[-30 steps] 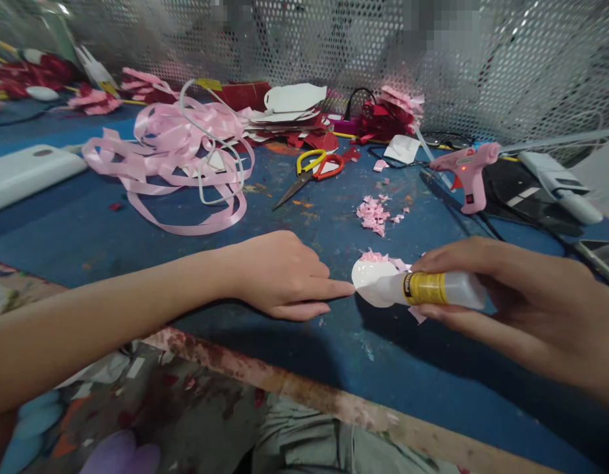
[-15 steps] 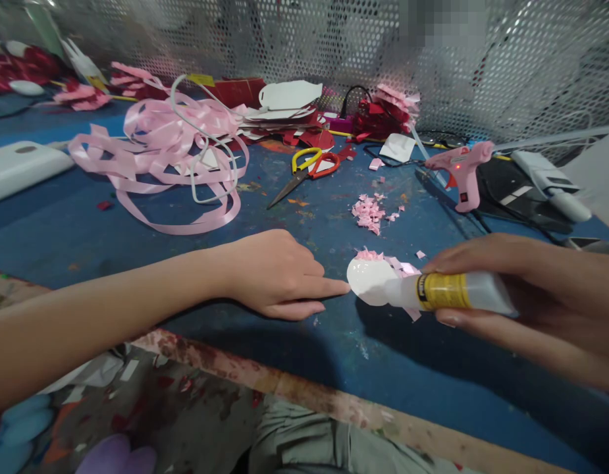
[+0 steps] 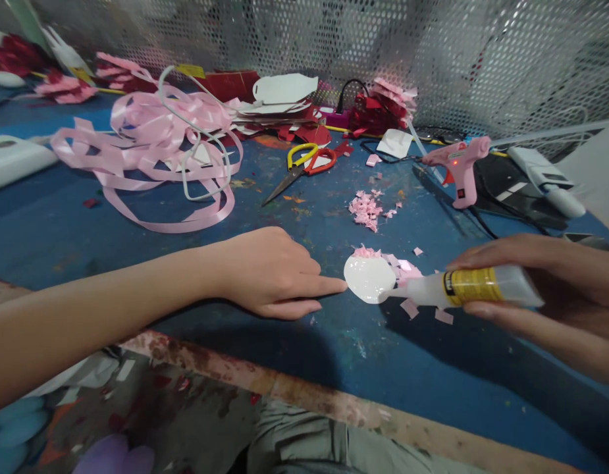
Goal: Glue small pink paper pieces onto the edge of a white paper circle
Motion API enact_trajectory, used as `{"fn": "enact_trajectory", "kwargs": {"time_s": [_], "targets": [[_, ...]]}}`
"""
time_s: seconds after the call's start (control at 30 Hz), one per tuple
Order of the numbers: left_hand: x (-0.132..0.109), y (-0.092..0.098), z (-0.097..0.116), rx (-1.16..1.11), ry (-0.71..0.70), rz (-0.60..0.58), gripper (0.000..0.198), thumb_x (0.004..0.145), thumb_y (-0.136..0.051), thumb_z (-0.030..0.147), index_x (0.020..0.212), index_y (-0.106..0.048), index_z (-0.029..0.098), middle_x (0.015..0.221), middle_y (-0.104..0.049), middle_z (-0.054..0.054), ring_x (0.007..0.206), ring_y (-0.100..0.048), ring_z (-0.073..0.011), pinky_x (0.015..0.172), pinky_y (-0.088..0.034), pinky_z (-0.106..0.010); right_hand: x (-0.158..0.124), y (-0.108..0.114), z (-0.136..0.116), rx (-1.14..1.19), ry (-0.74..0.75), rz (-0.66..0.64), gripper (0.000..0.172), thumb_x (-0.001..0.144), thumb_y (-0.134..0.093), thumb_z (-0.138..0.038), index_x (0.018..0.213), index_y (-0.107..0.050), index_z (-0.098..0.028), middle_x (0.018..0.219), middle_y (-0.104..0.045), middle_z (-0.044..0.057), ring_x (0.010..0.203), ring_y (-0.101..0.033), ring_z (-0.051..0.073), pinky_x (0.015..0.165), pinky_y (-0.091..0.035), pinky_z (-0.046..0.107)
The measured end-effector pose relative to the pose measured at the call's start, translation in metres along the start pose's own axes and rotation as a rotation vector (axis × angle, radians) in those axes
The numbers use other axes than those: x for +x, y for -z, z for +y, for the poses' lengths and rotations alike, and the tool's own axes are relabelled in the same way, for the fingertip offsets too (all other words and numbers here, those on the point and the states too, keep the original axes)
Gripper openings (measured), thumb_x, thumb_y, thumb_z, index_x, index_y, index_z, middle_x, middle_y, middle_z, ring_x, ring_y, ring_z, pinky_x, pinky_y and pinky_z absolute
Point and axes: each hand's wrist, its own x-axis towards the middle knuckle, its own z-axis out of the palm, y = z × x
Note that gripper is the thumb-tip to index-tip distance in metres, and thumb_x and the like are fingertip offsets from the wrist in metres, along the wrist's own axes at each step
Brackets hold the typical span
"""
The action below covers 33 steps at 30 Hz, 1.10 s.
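A small white round piece [image 3: 369, 279] lies on the blue tabletop, its face dotted with shiny wet glue. My left hand [image 3: 279, 276] rests palm down with its index finger stretched out to the piece's left edge; it holds nothing. In my right hand [image 3: 546, 289] a glue bottle [image 3: 475, 287] with a yellow label is gripped lengthwise, tilted so its nozzle meets the lower right edge of the white piece. Pink ribbon squares [image 3: 405, 266] lie against the piece's right side. Behind it sits a small heap of pink scraps [image 3: 367, 209].
Scissors [image 3: 299, 168] with yellow and red handles lie farther back. A tangle of pink ribbon [image 3: 176, 125] and a white cable spread on the left. On the right stands a pink glue gun [image 3: 462, 168] with a lit red light. Perforated metal [image 3: 294, 39] closes the back.
My right hand has drawn the glue bottle to the right, uncovering more of the white piece and its glue. The left fingertip stays at the piece's edge. The whole view has shifted slightly.
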Motion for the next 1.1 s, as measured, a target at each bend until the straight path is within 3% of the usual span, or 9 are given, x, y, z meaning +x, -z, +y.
{"fn": "enact_trajectory", "kwargs": {"time_s": [0.1,0.2,0.73,0.97,1.1], "targets": [[-0.001,0.000,-0.001,-0.001,0.001,0.007,0.038,0.093,-0.041,0.032,0.127,-0.056,0.022,0.070,-0.067,-0.001,0.059,-0.057,-0.0148,0.048,-0.028,-0.031,-0.002,0.000,0.000,-0.080,-0.055,0.043,0.027,0.084,-0.058,-0.050,0.094,-0.063,-0.026,0.083,-0.071,-0.003,0.063,-0.066,0.008,0.053,-0.052,0.016],[-0.001,0.001,-0.001,-0.001,-0.004,0.020,0.037,0.093,-0.041,0.032,0.126,-0.056,0.021,0.070,-0.067,-0.001,0.058,-0.056,-0.0147,0.048,-0.028,-0.031,0.000,-0.001,-0.004,-0.136,-0.004,0.037,0.029,0.086,-0.052,-0.053,0.091,-0.063,-0.027,0.080,-0.072,-0.004,0.062,-0.068,0.009,0.048,-0.051,0.019],[0.001,0.004,0.001,-0.054,0.056,-0.065,0.039,0.092,-0.041,0.033,0.127,-0.055,0.024,0.070,-0.067,-0.001,0.062,-0.058,-0.0150,0.050,-0.033,-0.029,-0.001,-0.005,-0.017,-0.088,0.055,0.015,0.022,0.086,-0.054,-0.046,0.093,-0.061,-0.027,0.082,-0.073,-0.004,0.067,-0.070,0.011,0.061,-0.056,0.018],[0.001,0.005,0.001,-0.066,0.066,-0.061,0.038,0.092,-0.043,0.032,0.126,-0.056,0.024,0.070,-0.068,-0.001,0.063,-0.059,-0.0150,0.050,-0.032,-0.029,-0.006,-0.003,-0.007,-0.060,-0.020,0.001,0.021,0.083,-0.060,-0.046,0.094,-0.062,-0.028,0.083,-0.072,-0.004,0.067,-0.069,0.011,0.056,-0.054,0.019],[0.002,0.004,0.001,-0.074,0.069,-0.061,0.038,0.092,-0.043,0.033,0.126,-0.056,0.024,0.070,-0.068,-0.001,0.063,-0.059,-0.0148,0.051,-0.032,-0.029,-0.006,-0.002,0.000,-0.051,-0.079,0.046,0.025,0.081,-0.062,-0.047,0.094,-0.064,-0.025,0.083,-0.072,-0.001,0.059,-0.065,0.010,0.046,-0.050,0.019]]}}
